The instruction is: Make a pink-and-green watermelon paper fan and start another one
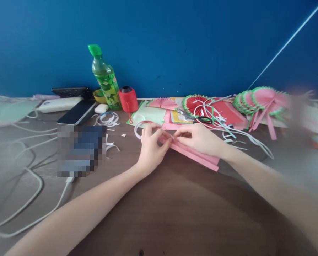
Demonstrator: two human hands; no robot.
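Note:
A strip of pink paper (pixel 194 152), pleated lengthwise, slants across the middle of the table between my two hands. My left hand (pixel 154 145) pinches its far left end between thumb and fingers. My right hand (pixel 198 137) has its fingertips pressed together on the same folds, a little to the right, and partly covers the paper. Just behind my left hand lies a roll of clear tape (pixel 138 131), half hidden. Black-handled scissors (pixel 203 120) rest on paper sheets beyond my right hand.
A green-capped bottle (pixel 105 83) and a red thread spool (pixel 128 99) stand along the blue wall. Folded pink-and-green paper fans (pixel 267 99) lie at the back right, a red fan (pixel 197 105) in the middle. At left are a pixelated phone (pixel 85 151) and white cables (pixel 41 183).

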